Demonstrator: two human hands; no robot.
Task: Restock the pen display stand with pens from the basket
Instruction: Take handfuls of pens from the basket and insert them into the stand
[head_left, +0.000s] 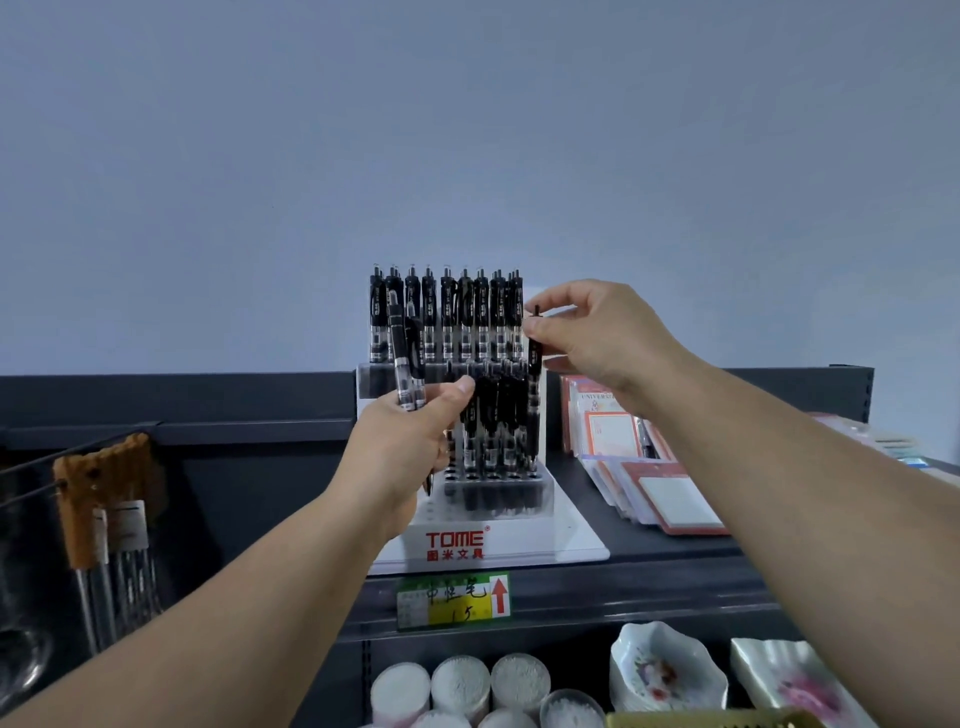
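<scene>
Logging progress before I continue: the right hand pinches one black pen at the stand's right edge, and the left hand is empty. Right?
Not quite. In the head view the left hand grips a few spare pens; the right hand does pinch one pen at the right edge of the stand.

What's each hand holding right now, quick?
Left hand: grips a small bunch of black-and-clear plastic pens.
Right hand: pinches one black plastic pen near its top, at the right side of the white display stand.
</scene>
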